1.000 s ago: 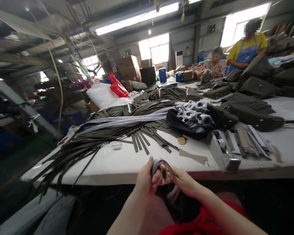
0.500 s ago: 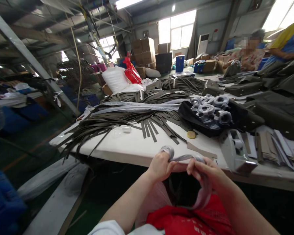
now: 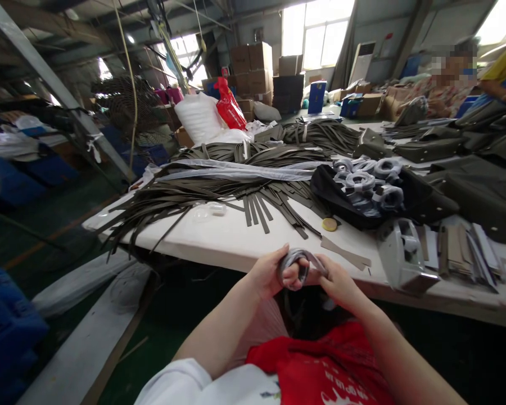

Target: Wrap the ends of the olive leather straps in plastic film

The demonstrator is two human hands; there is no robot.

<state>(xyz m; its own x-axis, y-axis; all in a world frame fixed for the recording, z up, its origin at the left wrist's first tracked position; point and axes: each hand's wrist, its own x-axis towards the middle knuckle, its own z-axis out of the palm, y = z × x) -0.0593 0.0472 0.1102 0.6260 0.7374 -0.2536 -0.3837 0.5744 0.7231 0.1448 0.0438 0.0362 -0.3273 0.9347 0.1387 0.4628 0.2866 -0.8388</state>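
Note:
My left hand [image 3: 270, 273] and my right hand [image 3: 338, 282] are both closed on a grey strap [image 3: 297, 260] that is wound into a small coil between them, just below the front edge of the white table [image 3: 231, 243]. The left thumb passes through the coil. A loose end of the strap drops out of sight behind the hands. On the table beyond lie several finished grey coils [image 3: 367, 183] on a black bag [image 3: 341, 203]. A wide heap of dark olive straps [image 3: 219, 185] fans out to the left.
A grey tape dispenser [image 3: 400, 256] stands at the table's front right, beside flat strips [image 3: 459, 252]. A small round yellow disc [image 3: 329, 224] lies near the middle. Olive bags [image 3: 468, 185] are piled at right. Two other people work at the far right. Cardboard boxes [image 3: 251, 67] stand behind.
The strap stretched between my hands half a second ago is now wound tight into a coil, and my hands have come together. The view has shifted slightly right.

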